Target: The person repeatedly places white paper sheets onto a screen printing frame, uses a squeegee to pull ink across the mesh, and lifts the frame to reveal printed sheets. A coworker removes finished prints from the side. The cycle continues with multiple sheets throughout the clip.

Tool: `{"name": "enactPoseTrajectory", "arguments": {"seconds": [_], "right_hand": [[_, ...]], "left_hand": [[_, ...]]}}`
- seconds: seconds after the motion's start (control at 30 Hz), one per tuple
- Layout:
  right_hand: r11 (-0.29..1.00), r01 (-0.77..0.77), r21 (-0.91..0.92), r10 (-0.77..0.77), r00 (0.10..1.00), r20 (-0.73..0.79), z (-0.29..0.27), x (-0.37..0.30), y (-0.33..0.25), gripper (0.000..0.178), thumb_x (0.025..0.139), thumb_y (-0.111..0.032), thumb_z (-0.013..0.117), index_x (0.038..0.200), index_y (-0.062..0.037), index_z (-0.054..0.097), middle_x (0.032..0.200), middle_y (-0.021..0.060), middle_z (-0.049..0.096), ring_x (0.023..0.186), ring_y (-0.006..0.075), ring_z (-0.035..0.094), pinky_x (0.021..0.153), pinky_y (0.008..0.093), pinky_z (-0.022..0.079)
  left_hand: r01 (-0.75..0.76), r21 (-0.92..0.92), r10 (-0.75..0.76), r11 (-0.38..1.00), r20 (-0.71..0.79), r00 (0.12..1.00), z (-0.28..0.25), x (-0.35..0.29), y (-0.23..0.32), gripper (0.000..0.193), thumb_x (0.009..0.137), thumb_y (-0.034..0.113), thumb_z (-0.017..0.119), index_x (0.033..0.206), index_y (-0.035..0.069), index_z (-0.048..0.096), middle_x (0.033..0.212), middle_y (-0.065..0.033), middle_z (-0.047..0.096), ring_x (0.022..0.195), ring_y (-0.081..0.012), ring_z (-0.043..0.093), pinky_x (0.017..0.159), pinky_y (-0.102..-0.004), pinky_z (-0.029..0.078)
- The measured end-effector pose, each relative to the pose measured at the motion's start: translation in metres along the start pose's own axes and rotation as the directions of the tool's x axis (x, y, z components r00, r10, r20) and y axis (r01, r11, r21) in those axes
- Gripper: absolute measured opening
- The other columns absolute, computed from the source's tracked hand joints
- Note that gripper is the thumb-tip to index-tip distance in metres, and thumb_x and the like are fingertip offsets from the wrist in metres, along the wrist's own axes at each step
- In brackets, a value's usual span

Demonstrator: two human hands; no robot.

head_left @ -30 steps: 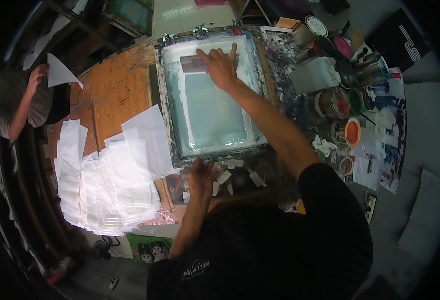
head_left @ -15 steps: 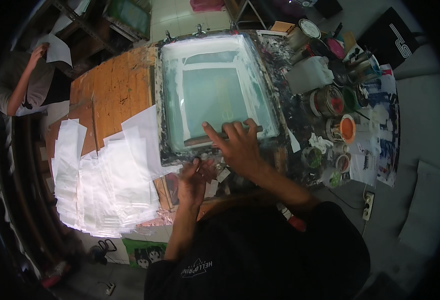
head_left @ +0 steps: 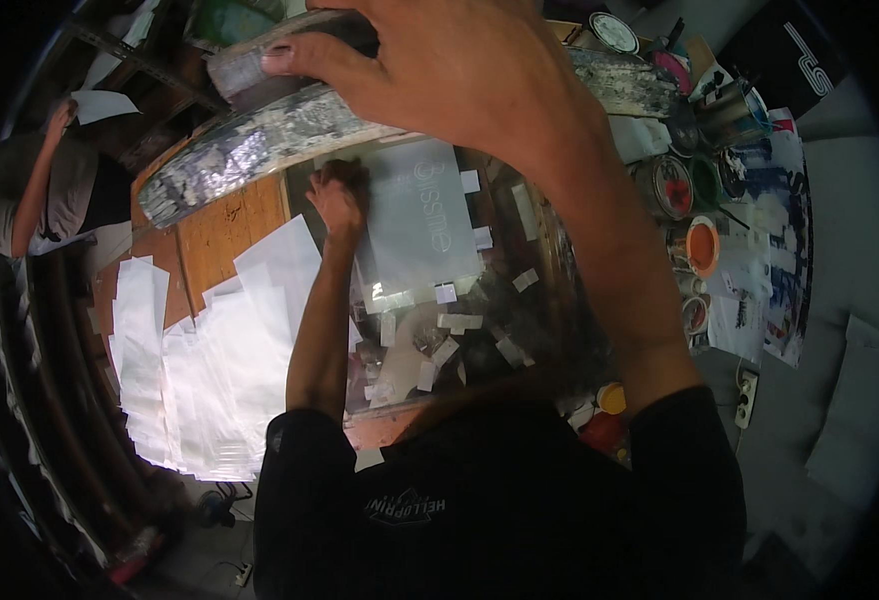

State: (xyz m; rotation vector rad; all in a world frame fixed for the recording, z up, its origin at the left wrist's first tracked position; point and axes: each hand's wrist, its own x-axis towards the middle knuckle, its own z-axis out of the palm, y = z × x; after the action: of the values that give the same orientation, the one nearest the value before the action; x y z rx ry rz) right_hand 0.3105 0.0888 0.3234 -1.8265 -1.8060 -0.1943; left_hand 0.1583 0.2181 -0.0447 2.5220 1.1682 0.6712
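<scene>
My right hand (head_left: 460, 80) is raised close to the camera, its thumb along a worn wooden squeegee (head_left: 235, 75). Just below the squeegee, the paint-crusted edge of the screen frame (head_left: 260, 150) is tilted up off the table. Most of the frame is hidden behind my hand and forearm. Beneath it lies a pale printed sheet (head_left: 415, 225) with light lettering, white tape tabs (head_left: 483, 238) along its right side. My left hand (head_left: 340, 195) reaches to the sheet's upper left edge with curled fingers, which look closed on it; the fingertips are partly in shadow.
Overlapping white sheets (head_left: 225, 370) spread over the wooden table's left side. Bits of tape (head_left: 445, 350) dot the glassy work surface. Paint cans and an orange-filled tub (head_left: 700, 248) crowd the right. At the far left, another person's hand (head_left: 60, 120) holds a white sheet.
The screen frame has swung up from the table, uncovering the printed sheet. My right hand rose with the squeegee. My left hand moved forward from the frame's near edge to the sheet.
</scene>
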Motion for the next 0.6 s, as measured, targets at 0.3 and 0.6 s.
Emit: {"name": "enactPoseTrajectory", "arguments": {"seconds": [0.3, 0.6], "right_hand": [[0.948, -0.303, 0.101, 0.268, 0.927, 0.263, -0.038, 0.037, -0.016, 0.046, 0.101, -0.039, 0.058, 0.112, 0.0028, 0.074, 0.064, 0.0154, 0.066, 0.063, 0.0258, 0.067, 0.073, 0.0439, 0.057], [0.991, -0.126, -0.051, 0.121, 0.988, -0.099, -0.001, 0.026, -0.001, 0.048, 0.092, -0.046, 0.065, 0.103, -0.0002, 0.076, 0.087, 0.0249, 0.073, 0.085, 0.0421, 0.072, 0.082, 0.0476, 0.055]], "left_hand": [[0.190, -0.326, -0.234, 0.926, -0.104, 0.967, -0.091, -0.027, -0.078, 0.010, 0.093, 0.007, 0.070, 0.098, -0.001, 0.073, 0.071, -0.0107, 0.069, 0.062, -0.0177, 0.063, 0.062, -0.0324, 0.051], [0.065, 0.366, -0.146, 0.929, 0.197, 0.969, -0.136, -0.235, -0.057, 0.063, 0.098, 0.043, 0.062, 0.151, 0.012, 0.048, 0.165, -0.0253, 0.026, 0.156, -0.0435, 0.015, 0.118, -0.0740, 0.007]]}}
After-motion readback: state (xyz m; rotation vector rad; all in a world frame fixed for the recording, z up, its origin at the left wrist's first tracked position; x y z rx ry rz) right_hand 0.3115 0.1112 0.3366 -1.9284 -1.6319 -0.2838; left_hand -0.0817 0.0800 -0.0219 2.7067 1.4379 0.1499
